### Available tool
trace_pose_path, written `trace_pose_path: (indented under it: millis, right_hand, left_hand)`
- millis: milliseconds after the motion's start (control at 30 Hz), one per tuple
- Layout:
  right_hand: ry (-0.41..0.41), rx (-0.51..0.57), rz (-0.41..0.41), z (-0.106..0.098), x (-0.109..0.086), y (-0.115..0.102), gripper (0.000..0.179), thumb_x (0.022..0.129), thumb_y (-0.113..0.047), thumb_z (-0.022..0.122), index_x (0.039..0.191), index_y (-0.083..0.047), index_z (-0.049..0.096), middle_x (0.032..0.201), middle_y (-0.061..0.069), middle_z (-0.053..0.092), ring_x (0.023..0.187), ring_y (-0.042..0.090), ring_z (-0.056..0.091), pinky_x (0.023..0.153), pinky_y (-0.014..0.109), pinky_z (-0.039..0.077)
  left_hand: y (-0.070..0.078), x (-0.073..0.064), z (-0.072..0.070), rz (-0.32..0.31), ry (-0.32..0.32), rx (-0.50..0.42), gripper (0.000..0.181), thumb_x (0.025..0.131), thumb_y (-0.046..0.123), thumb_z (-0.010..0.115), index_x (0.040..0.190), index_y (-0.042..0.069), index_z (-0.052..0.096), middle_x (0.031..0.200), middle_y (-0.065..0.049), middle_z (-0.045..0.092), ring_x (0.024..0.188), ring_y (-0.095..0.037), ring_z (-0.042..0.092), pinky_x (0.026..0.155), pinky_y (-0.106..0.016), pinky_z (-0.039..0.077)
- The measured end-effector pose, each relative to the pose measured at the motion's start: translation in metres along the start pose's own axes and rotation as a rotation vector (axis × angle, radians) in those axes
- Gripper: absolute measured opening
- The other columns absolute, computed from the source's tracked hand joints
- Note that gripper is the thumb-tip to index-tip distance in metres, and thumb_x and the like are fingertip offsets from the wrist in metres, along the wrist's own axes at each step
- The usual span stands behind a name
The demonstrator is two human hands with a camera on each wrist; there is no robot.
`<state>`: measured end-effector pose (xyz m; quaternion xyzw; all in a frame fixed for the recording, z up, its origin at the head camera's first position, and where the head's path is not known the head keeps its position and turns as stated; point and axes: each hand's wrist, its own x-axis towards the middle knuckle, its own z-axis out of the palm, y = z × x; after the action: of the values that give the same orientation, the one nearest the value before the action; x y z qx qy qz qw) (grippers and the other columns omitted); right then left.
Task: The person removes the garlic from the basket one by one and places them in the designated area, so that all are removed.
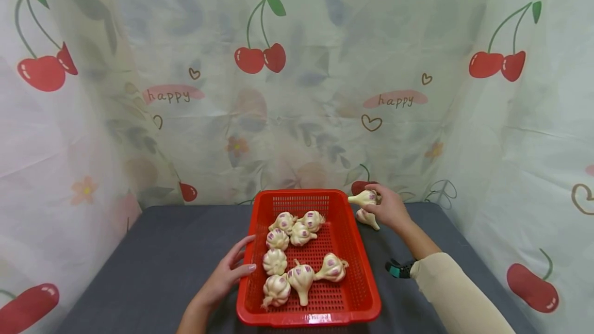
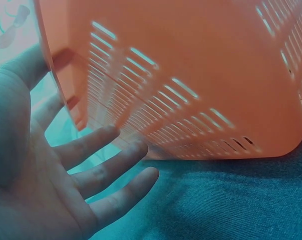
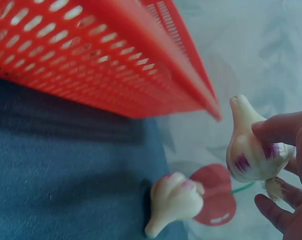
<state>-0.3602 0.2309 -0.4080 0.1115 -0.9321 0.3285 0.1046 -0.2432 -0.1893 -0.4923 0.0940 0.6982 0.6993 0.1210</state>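
Note:
A red plastic basket (image 1: pixel 362 272) with slotted walls stands on the dark table, several garlic bulbs (image 1: pixel 300 278) lying inside. My left hand (image 1: pixel 226 272) is at its left side, thumb and fingers spread along the rim; in the left wrist view the fingers (image 2: pixel 110 170) are outstretched beside the slotted wall. Just beyond the basket's right rim, my right hand (image 1: pixel 389 207) pinches a garlic bulb (image 3: pixel 253 150) between thumb and fingers, raised off the table. Below it another garlic bulb (image 3: pixel 176 200) lies on the table by the basket.
The dark grey table (image 1: pixel 153 262) extends on both sides of the basket. A patterned curtain (image 1: pixel 297 133) with cherries closes off the back and both sides. A black and teal band (image 1: pixel 399 269) is at the right wrist.

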Motion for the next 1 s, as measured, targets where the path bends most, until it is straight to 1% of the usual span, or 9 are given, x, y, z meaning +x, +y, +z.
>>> trace_pose_path:
  millis: [67, 167, 267, 400, 700, 900, 1000]
  right_hand:
    - [0.013, -0.004, 0.007, 0.000, -0.002, 0.005, 0.052, 0.088, -0.014, 0.071, 0.135, -0.003, 0.053, 0.130, 0.023, 0.055, 0.106, 0.040, 0.056, 0.081, 0.051, 0.049]
    - [0.039, -0.027, -0.015, 0.002, -0.005, 0.013, 0.051, 0.086, -0.013, 0.073, 0.132, 0.000, 0.054, 0.129, 0.024, 0.055, 0.106, 0.040, 0.056, 0.082, 0.053, 0.048]
    - [0.054, -0.050, -0.036, 0.005, -0.007, 0.022, 0.050, 0.085, -0.013, 0.074, 0.130, 0.001, 0.056, 0.128, 0.024, 0.056, 0.109, 0.041, 0.054, 0.085, 0.055, 0.046]
    - [0.056, -0.080, -0.039, 0.010, -0.013, 0.035, 0.050, 0.084, -0.012, 0.076, 0.129, 0.000, 0.058, 0.127, 0.024, 0.057, 0.113, 0.043, 0.052, 0.089, 0.057, 0.044]
    - [0.066, -0.139, -0.038, 0.015, -0.028, 0.061, 0.048, 0.080, -0.010, 0.078, 0.123, 0.002, 0.061, 0.123, 0.025, 0.059, 0.113, 0.045, 0.051, 0.093, 0.059, 0.040]
    - [0.094, -0.166, -0.032, 0.014, -0.035, 0.075, 0.048, 0.077, -0.009, 0.080, 0.120, 0.004, 0.063, 0.120, 0.026, 0.060, 0.110, 0.046, 0.053, 0.090, 0.059, 0.041]
    - [0.110, -0.202, -0.023, 0.014, -0.036, 0.082, 0.047, 0.077, -0.009, 0.080, 0.119, 0.003, 0.063, 0.118, 0.026, 0.061, 0.106, 0.046, 0.053, 0.088, 0.058, 0.042]
  left_hand:
    - [0.000, 0.000, 0.000, -0.001, 0.001, 0.000, 0.064, 0.096, 0.020, 0.060, 0.152, 0.022, 0.029, 0.146, -0.025, 0.035, 0.122, -0.038, 0.049, 0.091, -0.048, 0.050]
    - [0.000, 0.000, 0.000, 0.001, 0.000, 0.001, 0.064, 0.096, 0.020, 0.060, 0.152, 0.023, 0.029, 0.145, -0.026, 0.035, 0.122, -0.038, 0.049, 0.091, -0.048, 0.050]
    - [0.000, 0.000, -0.001, 0.003, -0.003, 0.000, 0.064, 0.096, 0.019, 0.060, 0.152, 0.023, 0.029, 0.146, -0.026, 0.035, 0.122, -0.039, 0.049, 0.091, -0.048, 0.050]
    - [-0.001, -0.001, -0.001, 0.003, -0.006, 0.001, 0.064, 0.096, 0.019, 0.059, 0.152, 0.022, 0.029, 0.146, -0.025, 0.035, 0.124, -0.039, 0.047, 0.092, -0.048, 0.049]
    - [-0.002, 0.000, 0.000, 0.010, -0.010, -0.008, 0.064, 0.096, 0.019, 0.060, 0.152, 0.022, 0.029, 0.146, -0.025, 0.035, 0.124, -0.038, 0.047, 0.092, -0.047, 0.049]
    - [-0.001, 0.000, 0.000, 0.007, -0.005, -0.006, 0.064, 0.096, 0.019, 0.059, 0.152, 0.022, 0.029, 0.146, -0.025, 0.035, 0.124, -0.038, 0.047, 0.093, -0.047, 0.049]
    - [-0.001, 0.000, 0.000, 0.008, -0.005, -0.006, 0.064, 0.096, 0.020, 0.059, 0.152, 0.021, 0.029, 0.146, -0.025, 0.035, 0.124, -0.038, 0.047, 0.093, -0.047, 0.049]
